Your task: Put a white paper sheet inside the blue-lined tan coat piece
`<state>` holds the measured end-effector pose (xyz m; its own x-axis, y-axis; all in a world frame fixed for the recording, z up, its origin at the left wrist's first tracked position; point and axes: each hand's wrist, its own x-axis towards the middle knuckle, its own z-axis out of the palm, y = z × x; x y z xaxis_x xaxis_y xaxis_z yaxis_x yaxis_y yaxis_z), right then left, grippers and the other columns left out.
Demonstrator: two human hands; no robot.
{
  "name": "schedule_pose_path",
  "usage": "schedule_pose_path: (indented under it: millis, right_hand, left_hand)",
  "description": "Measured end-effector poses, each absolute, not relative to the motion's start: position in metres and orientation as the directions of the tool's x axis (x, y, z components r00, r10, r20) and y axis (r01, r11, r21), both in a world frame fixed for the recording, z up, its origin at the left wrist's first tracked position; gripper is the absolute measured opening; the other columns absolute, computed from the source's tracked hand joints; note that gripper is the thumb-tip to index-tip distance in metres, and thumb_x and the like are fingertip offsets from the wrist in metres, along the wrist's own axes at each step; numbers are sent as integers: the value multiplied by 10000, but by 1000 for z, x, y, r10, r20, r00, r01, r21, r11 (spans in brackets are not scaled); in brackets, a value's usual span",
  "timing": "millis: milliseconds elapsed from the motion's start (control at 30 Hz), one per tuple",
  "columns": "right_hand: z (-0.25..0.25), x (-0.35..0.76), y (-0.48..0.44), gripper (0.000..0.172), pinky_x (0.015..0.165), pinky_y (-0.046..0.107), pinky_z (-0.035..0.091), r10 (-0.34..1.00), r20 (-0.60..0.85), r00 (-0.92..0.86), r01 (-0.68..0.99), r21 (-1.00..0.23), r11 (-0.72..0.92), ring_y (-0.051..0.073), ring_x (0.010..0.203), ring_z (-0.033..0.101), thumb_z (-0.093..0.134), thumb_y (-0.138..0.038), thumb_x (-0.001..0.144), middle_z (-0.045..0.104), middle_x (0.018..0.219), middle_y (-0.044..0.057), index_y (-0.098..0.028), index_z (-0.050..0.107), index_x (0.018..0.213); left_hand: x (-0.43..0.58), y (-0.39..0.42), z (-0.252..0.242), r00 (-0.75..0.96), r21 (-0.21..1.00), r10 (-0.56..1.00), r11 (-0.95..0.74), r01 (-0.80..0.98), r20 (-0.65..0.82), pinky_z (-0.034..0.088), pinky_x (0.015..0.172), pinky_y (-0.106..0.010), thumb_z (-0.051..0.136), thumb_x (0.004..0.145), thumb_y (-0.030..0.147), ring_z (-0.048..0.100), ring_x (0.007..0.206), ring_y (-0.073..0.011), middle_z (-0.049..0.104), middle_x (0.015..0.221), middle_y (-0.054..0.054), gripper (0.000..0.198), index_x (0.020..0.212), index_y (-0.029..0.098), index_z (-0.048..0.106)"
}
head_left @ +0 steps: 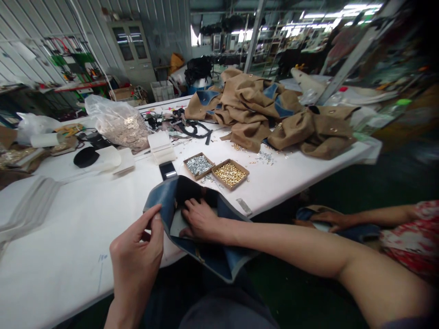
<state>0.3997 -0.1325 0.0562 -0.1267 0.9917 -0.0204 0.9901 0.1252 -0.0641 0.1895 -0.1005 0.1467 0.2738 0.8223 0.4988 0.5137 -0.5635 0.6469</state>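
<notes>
My left hand (pixel 137 253) pinches the near left edge of a blue fabric piece (pixel 222 260) that lies over the front edge of the white table (pixel 68 228). My right hand (pixel 200 221) rests flat inside the fabric's fold, fingers spread on its dark inner side. Just beyond the fabric stand two small cardboard boxes, one of silver studs (pixel 199 164) and one of gold studs (pixel 230 174).
A pile of tan garments (pixel 260 114) with blue lining covers the table's far right. A clear bag of metal pieces (pixel 120 121), a black phone (pixel 168 170) and white plastic boxes (pixel 160 146) sit further back. Another person's arm (pixel 360 218) reaches in at the right, below the table.
</notes>
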Motion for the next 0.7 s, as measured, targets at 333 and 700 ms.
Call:
schedule_pose_path:
  millis: [333,700]
  right_hand:
    - [81,394,-161,764,946,552,683,971,-202,-127,992,-31,123,396,1261,627,1018,-501,934,628,1455,191,-140,686,1520]
    - [44,397,-148,884,1030,624,721,972,-187,-143,989,-50,136,513,1432,639,1000,-183,758,608,1632,243,-263,735,1598]
  left_hand:
    - [189,-100,144,287,669,819,-572,474,497,540,544,-186,746,1064,416,615,510,-84,849,876,0,295,1245,248,906]
    - [179,-93,121,154,631,728,-664,401,668,669,673,-197,662,1091,206,743,624,-116,855,911,-14,254,1193,235,893]
